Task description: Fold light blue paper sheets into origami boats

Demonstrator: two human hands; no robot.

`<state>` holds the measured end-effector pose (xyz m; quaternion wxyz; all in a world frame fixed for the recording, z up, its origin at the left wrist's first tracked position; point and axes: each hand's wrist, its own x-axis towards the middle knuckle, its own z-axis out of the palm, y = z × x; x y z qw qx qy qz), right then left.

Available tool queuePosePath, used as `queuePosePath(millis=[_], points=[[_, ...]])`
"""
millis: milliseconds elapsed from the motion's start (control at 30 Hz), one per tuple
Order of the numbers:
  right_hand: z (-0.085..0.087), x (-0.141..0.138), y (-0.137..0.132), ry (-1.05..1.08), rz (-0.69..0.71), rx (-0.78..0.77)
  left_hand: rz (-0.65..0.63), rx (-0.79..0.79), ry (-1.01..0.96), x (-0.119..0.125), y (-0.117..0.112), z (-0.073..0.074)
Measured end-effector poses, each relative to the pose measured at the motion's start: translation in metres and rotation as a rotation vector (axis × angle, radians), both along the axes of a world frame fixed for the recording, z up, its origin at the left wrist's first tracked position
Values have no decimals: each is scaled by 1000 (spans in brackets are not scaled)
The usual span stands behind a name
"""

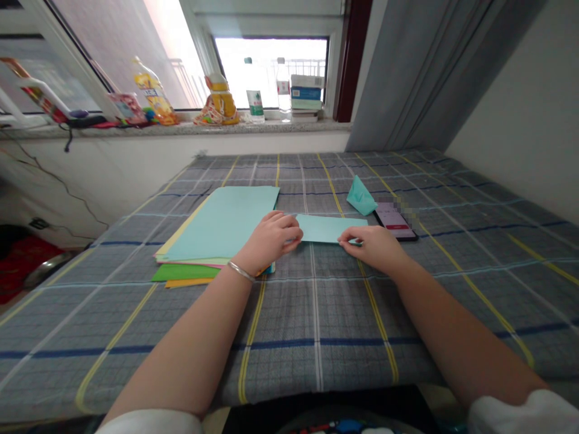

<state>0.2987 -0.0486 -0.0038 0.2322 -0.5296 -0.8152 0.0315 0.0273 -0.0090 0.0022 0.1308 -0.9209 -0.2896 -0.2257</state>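
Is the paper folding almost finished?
One folded teal paper shape looks done, lying beside the phone. In hand: the left hand and right hand hold a teal paper strip. Left over: a stack of flat coloured paper sheets, so probably plenty remains.

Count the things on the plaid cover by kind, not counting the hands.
Paper stack: 1
Paper strip: 1
Folded paper: 1
Phone: 1
Total: 4
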Motion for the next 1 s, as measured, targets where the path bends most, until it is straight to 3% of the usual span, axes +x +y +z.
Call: queuePosePath(millis=[200, 367, 500, 667, 767, 867, 1000], points=[[3, 2, 1, 13, 59, -74, 61, -42, 55, -15, 5, 5], [6, 1, -1, -45, 27, -121, 110, -212, 122, -23, 6, 8], [2, 1, 0, -73, 66, -159, 189, -336, 88, -21, 7, 0], [0, 2, 1, -102, 151, -218, 266, -338, 112, -8, 4, -14], [1, 5, 3, -105, 70, -207, 255, -339, 136, 0, 1, -22], [-5, 10, 6, -187, -104, -175, 261, -335, 177, 6, -1, -29], [-14, 15, 7, -354, -278, -258, 310, -371, 249, 11, -3, -35]])
